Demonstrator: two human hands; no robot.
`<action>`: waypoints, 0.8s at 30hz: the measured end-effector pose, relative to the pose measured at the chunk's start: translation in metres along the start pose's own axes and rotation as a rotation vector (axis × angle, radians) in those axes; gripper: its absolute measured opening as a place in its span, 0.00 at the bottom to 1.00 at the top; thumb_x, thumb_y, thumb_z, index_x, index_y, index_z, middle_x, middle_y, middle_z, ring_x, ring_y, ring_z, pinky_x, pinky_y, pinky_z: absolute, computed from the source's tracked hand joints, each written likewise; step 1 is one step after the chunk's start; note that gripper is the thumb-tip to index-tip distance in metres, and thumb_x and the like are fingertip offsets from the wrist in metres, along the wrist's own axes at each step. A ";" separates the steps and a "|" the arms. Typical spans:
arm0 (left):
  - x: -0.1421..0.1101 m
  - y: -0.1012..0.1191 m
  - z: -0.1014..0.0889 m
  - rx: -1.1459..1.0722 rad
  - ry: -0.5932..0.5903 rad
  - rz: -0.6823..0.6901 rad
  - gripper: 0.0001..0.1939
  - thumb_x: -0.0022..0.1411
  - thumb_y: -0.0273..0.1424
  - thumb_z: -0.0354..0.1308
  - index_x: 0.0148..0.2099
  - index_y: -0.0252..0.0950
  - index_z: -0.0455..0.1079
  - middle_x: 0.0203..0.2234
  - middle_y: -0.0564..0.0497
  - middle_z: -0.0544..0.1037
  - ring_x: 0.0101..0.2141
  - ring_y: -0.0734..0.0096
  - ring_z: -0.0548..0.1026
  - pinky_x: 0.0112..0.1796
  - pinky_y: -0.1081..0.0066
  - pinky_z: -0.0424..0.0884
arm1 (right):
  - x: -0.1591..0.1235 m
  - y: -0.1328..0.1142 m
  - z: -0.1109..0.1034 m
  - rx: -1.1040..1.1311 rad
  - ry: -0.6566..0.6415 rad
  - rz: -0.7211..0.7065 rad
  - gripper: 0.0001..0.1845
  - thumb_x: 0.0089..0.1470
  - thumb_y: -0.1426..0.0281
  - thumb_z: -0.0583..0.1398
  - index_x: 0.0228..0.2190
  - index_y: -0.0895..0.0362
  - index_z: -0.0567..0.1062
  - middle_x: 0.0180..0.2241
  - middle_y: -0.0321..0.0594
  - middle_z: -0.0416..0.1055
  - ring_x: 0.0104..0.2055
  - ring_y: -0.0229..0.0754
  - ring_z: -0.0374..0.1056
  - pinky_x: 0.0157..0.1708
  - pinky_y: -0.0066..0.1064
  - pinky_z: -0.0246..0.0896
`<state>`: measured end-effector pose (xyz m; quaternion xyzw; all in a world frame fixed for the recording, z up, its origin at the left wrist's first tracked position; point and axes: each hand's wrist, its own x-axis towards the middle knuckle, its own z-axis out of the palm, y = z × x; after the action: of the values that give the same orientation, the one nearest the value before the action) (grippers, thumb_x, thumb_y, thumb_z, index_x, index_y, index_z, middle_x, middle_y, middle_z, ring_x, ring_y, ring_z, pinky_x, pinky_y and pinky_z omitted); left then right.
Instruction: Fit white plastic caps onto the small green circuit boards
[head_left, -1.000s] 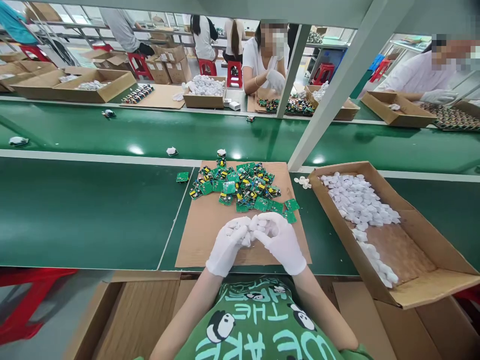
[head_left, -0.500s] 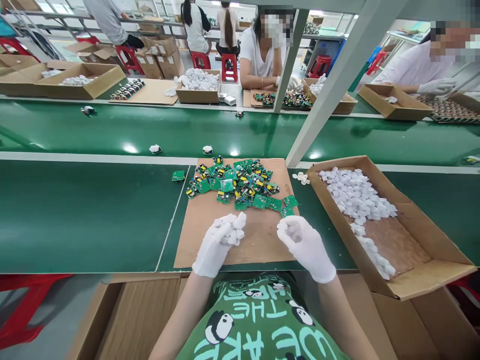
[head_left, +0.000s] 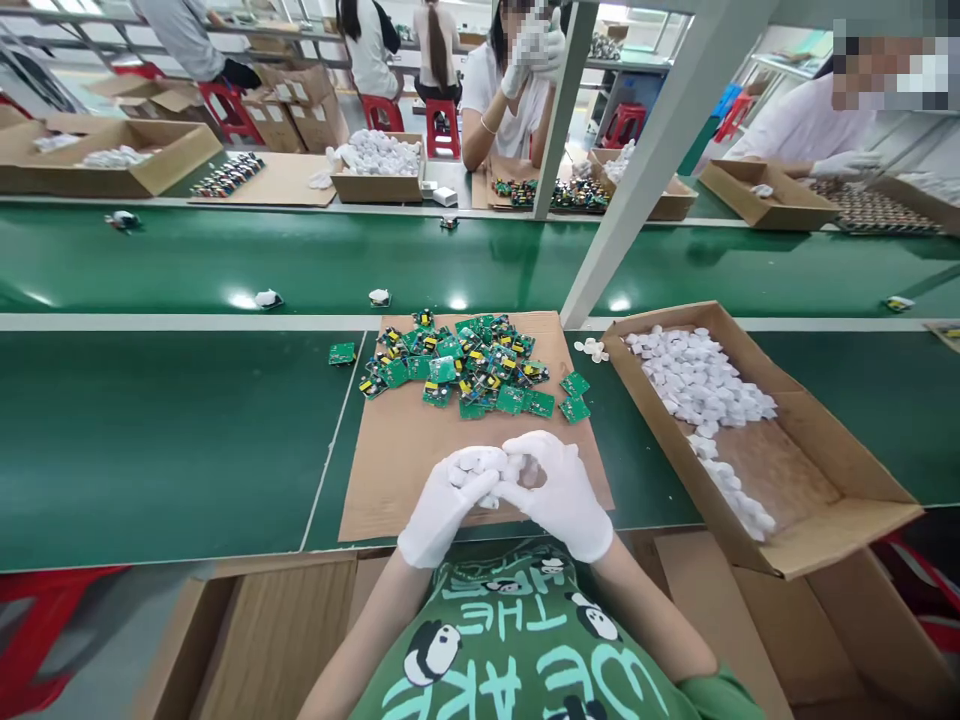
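In its white glove, my left hand [head_left: 439,510] is closed around a handful of small white plastic pieces [head_left: 474,466]. My right hand [head_left: 564,495], gloved too, meets it, with thumb and fingertips pinched at the edge of that handful; whatever sits in the pinch is hidden by the glove. Both hands are over the near part of a flat cardboard sheet [head_left: 382,470]. Beyond them lies a heap of small green circuit boards [head_left: 469,365] with yellow and black components. Two boards [head_left: 575,397] lie at the sheet's right edge.
An open cardboard box [head_left: 840,455] with many white pieces [head_left: 697,375] stands at right. Several pale pieces [head_left: 592,349] lie beside it; one board [head_left: 342,353] lies left. A green conveyor belt [head_left: 315,250] runs behind, crossed by a slanting post [head_left: 637,170]. Co-workers sit beyond.
My right hand has moved left, from apart to touching the handful in my left hand. Items on the belt have shifted left in view, and a co-worker opposite has raised their gloved hands.
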<state>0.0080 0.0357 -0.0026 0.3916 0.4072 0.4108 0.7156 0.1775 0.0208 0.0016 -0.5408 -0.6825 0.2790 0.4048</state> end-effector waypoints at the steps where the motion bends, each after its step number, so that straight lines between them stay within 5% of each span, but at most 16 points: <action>1: 0.000 0.000 -0.001 -0.005 0.007 -0.002 0.15 0.53 0.37 0.70 0.40 0.31 0.76 0.23 0.52 0.74 0.23 0.76 0.67 0.28 0.74 0.64 | 0.001 0.000 0.002 0.044 0.002 0.036 0.17 0.49 0.66 0.67 0.42 0.53 0.75 0.41 0.43 0.75 0.40 0.45 0.73 0.41 0.37 0.71; 8: 0.001 -0.004 -0.010 -0.073 -0.013 -0.024 0.21 0.54 0.42 0.68 0.42 0.30 0.76 0.24 0.47 0.79 0.22 0.74 0.70 0.26 0.74 0.65 | 0.009 -0.003 -0.012 0.509 -0.095 0.383 0.15 0.59 0.59 0.58 0.42 0.56 0.74 0.30 0.38 0.77 0.23 0.36 0.68 0.26 0.31 0.69; 14: 0.005 -0.006 -0.007 -0.129 -0.026 -0.048 0.23 0.53 0.44 0.68 0.42 0.30 0.75 0.24 0.46 0.80 0.22 0.73 0.72 0.26 0.74 0.65 | 0.009 0.000 -0.018 0.614 -0.060 0.406 0.15 0.58 0.59 0.60 0.42 0.55 0.74 0.35 0.41 0.79 0.27 0.38 0.71 0.29 0.33 0.70; 19: 0.007 -0.008 -0.006 -0.125 -0.028 -0.025 0.18 0.55 0.40 0.68 0.40 0.30 0.75 0.23 0.48 0.78 0.22 0.74 0.70 0.27 0.73 0.65 | 0.005 0.006 -0.013 0.375 -0.182 0.278 0.20 0.51 0.68 0.65 0.47 0.53 0.75 0.40 0.41 0.75 0.41 0.44 0.73 0.42 0.37 0.71; 22: 0.006 -0.007 -0.007 -0.117 -0.047 -0.016 0.17 0.56 0.40 0.67 0.39 0.30 0.75 0.24 0.48 0.78 0.23 0.75 0.69 0.27 0.73 0.64 | 0.005 0.005 -0.015 0.248 -0.175 0.147 0.16 0.49 0.72 0.63 0.43 0.53 0.77 0.41 0.41 0.73 0.43 0.44 0.71 0.44 0.38 0.69; 24: 0.005 -0.005 -0.008 -0.117 -0.052 -0.012 0.19 0.56 0.41 0.67 0.40 0.30 0.75 0.23 0.48 0.78 0.22 0.74 0.70 0.27 0.73 0.64 | 0.007 0.003 -0.018 0.283 -0.156 0.185 0.11 0.51 0.70 0.63 0.39 0.54 0.76 0.39 0.41 0.73 0.40 0.43 0.71 0.42 0.37 0.69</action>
<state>0.0039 0.0402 -0.0117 0.3573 0.3662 0.4193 0.7500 0.1937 0.0269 0.0101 -0.5158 -0.6129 0.4494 0.3954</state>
